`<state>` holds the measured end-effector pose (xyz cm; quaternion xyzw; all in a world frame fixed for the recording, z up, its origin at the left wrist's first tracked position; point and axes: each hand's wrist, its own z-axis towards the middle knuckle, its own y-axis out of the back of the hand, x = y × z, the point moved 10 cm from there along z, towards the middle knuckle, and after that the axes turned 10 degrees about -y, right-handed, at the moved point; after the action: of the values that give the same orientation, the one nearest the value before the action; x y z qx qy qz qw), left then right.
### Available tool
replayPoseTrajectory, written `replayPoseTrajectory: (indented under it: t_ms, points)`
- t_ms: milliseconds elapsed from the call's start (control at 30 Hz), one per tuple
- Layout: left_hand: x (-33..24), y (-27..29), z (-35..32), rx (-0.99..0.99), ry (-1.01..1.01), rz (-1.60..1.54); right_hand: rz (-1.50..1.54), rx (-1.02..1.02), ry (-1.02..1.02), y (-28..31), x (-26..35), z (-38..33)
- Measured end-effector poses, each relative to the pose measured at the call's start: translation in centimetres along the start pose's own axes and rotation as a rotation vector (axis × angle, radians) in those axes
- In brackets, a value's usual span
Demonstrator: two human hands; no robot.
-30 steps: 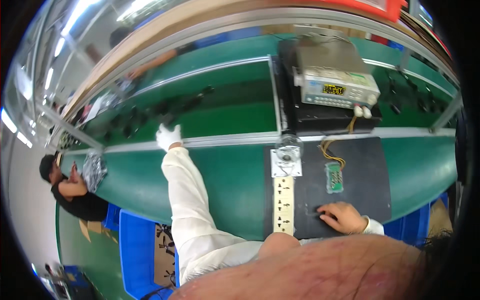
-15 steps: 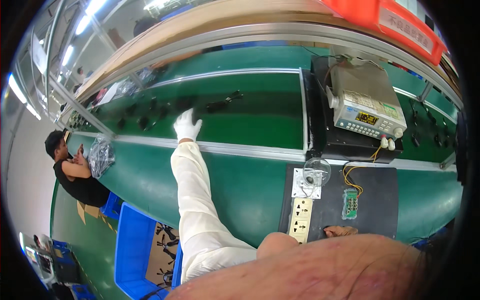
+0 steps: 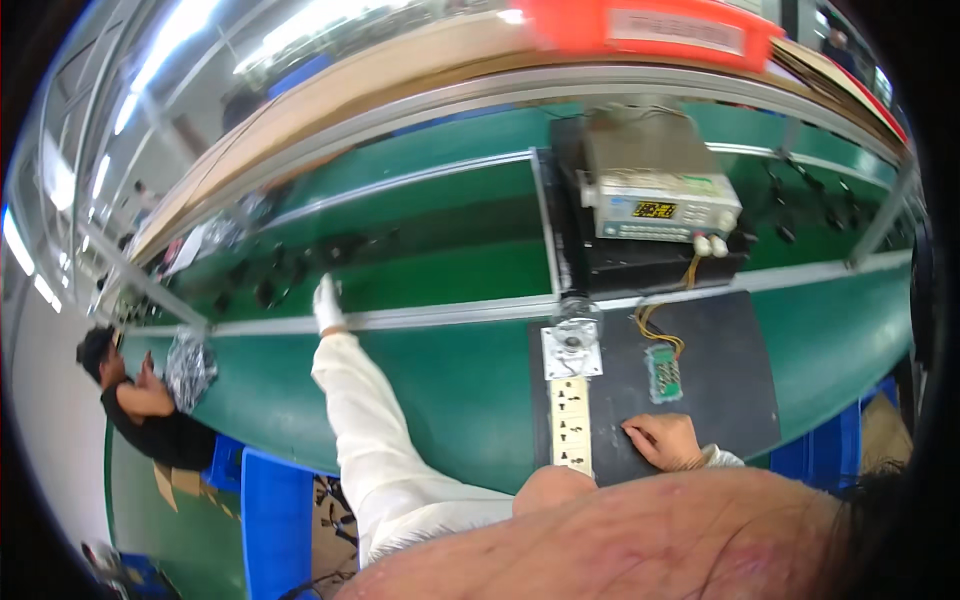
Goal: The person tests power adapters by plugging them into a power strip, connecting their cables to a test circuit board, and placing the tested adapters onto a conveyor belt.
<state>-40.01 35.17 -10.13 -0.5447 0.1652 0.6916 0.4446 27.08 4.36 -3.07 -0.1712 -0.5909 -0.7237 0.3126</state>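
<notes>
Currently, your left hand [image 3: 327,303], gloved white, reaches far across the green bench [image 3: 450,400] to the conveyor rail [image 3: 440,316]; whether it grips anything cannot be told. Your right hand [image 3: 662,440], bare, lies flat and empty on the black mat [image 3: 720,350], just right of the white socket strip [image 3: 571,425], near the small green circuit board [image 3: 664,371].

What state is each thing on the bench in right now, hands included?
Left hand: gloved, stretched out to the belt rail, holding nothing visible.
Right hand: bare, resting flat on the black mat.
Bench meter: powered, display lit.
Green circuit board: lying flat on the mat, wired to the meter.
Power strip: sockets show no plugs.
Dark parts: loose on the belt.
</notes>
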Motion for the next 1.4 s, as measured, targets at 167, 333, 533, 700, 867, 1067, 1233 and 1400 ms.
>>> replayPoseTrajectory:
  t_ms: [167, 333, 533, 700, 867, 1067, 1233, 1400]
  points:
    - [-1.0, -8.9, -8.1, 0.135, 0.261, -0.325, -0.034, 0.026, 0.058, 0.9, 0.8, -1.0]
    - [-13.2, -14.6, -20.7, 0.502, 0.104, -0.318, 0.021, 0.016, 0.123, 1.6, 1.1, -1.7]
    - [-27.5, -22.8, -36.1, 0.811, -0.067, -0.527, 0.242, -0.169, 0.201, 4.5, 5.4, -2.2]
    - [-33.2, -27.2, -45.7, 1.185, 0.394, -0.877, 0.344, -0.284, 0.174, 5.1, 6.6, -1.3]
    - [-34.1, -28.1, -47.1, 1.078, 0.63, -0.841, 0.831, 0.205, -0.012, 0.0, 4.7, -0.9]
    - [-31.8, -28.2, -47.5, 1.123, 0.612, -0.912, 1.057, 0.329, 0.055, -2.7, 5.1, -1.4]
    - [-29.9, -26.8, -49.2, 1.511, 0.57, -0.84, 1.505, -0.22, -0.131, -2.0, 0.6, -1.0]
    - [-32.5, -27.6, -50.1, 1.681, 0.387, -0.87, 1.191, 0.019, 0.0, -1.7, 4.5, -0.5]
